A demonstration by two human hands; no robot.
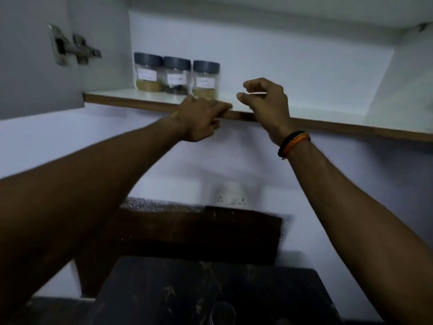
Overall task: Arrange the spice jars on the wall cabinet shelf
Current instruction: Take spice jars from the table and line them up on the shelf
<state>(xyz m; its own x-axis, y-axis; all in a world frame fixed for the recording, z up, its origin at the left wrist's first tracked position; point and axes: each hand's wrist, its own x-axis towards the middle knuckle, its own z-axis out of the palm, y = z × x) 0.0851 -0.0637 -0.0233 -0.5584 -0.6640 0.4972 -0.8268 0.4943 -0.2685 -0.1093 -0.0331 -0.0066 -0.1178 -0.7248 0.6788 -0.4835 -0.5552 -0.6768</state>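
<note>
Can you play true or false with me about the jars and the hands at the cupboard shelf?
1. Three clear plastic spice jars with dark grey lids stand on the white cabinet shelf with a brown front edge. True.
2. The jars stand at the right end of the shelf. False: they are near the left end, in a row.
3. The left hand is holding a jar. False: it rests at the shelf's front edge, with no jar in it.
4. The right hand has a black and orange wristband on its wrist. True.
5. Each jar has a white label. True.
</note>
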